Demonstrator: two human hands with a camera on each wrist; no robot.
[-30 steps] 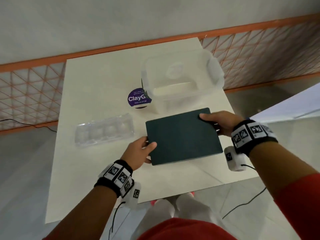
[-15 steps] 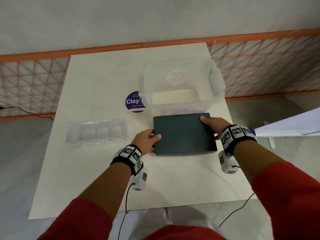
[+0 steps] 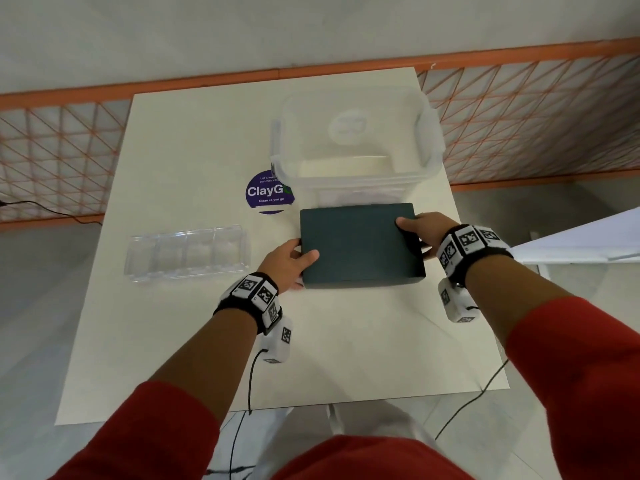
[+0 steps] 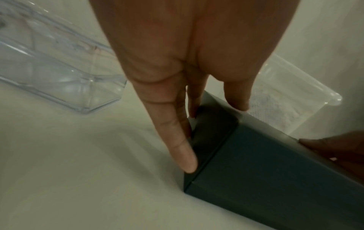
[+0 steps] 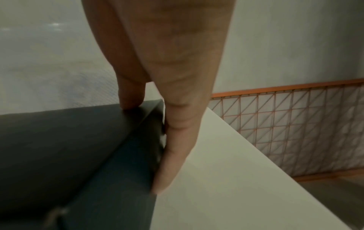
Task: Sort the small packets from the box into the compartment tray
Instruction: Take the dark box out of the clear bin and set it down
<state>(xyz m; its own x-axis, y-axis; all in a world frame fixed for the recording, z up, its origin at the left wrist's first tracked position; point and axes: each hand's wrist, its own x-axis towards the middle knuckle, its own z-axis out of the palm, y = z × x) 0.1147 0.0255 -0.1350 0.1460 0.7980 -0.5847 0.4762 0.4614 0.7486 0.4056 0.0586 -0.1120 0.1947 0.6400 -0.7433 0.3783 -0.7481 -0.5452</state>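
At the centre of the head view, the dark green box (image 3: 360, 244) sits on the white table (image 3: 194, 140) with its lid closed, so no packets can be seen yet. The left hand (image 3: 289, 263) grasps the box's left edge, thumb on the lid and fingers (image 4: 185, 155) flat down the side wall, as the left wrist view shows. The right hand (image 3: 420, 232) grasps the right edge the same way, thumb on top and fingers (image 5: 173, 155) lying along the side.

The clear compartment tray (image 3: 187, 252) lies left of centre in the head view, near the box but apart from it, and its cells look empty. A frosted plastic tub (image 3: 353, 143) stands just above the box in the frame, with a purple round sticker (image 3: 268, 195) to its left.

Judged from this grip, the step in hand is settling the box and getting it open. To do that well, the fingers should find the seam visible on the side wall and lift only the lid, evenly at both ends, while the base stays flat on the table. A lopsided lift could jam the lid or spill packets. The lid should not be set down over the tray.
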